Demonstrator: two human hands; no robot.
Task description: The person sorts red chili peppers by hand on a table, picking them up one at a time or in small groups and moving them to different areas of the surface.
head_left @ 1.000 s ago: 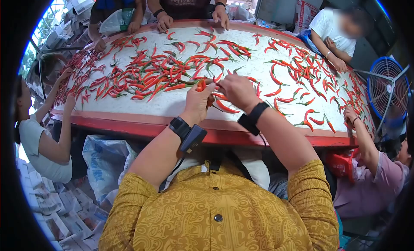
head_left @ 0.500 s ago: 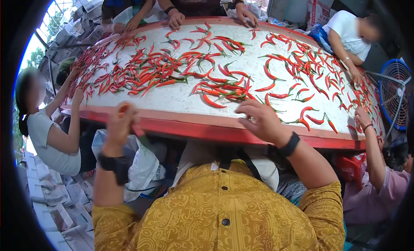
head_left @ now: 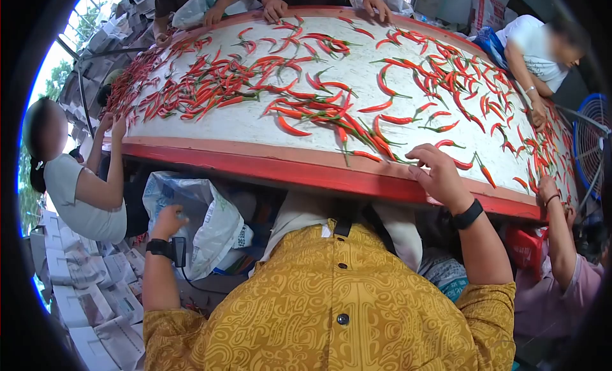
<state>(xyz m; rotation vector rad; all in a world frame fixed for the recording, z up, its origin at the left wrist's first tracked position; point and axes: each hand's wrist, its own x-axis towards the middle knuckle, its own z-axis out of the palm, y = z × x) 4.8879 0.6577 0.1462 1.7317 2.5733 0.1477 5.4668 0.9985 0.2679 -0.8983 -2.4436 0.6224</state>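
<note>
Red chili peppers (head_left: 290, 126) with green stems lie scattered over a wide white-topped table (head_left: 236, 130). My right hand (head_left: 441, 173) hovers at the table's near edge, fingers loosely bent and thumb apart, with nothing visible in it. Just left of its fingertips is a small heap of chilies (head_left: 366, 132), and a single chili (head_left: 486, 171) lies to its right. Down at the left, my left hand (head_left: 169, 223) is at the mouth of a white plastic bag (head_left: 213, 227). Its fingers look parted, and no chili shows in them.
Other people stand around the table: one at the left, others along the far side, and one at each right corner. A blue fan (head_left: 591, 138) stands at the right. A red raised rim (head_left: 274, 164) borders the near edge. Stacked papers (head_left: 102, 285) lie at lower left.
My left hand has moved down from above the table edge, where something red showed in it, to the bag. My right hand has shifted right in view. The camera view has shifted slightly.
</note>
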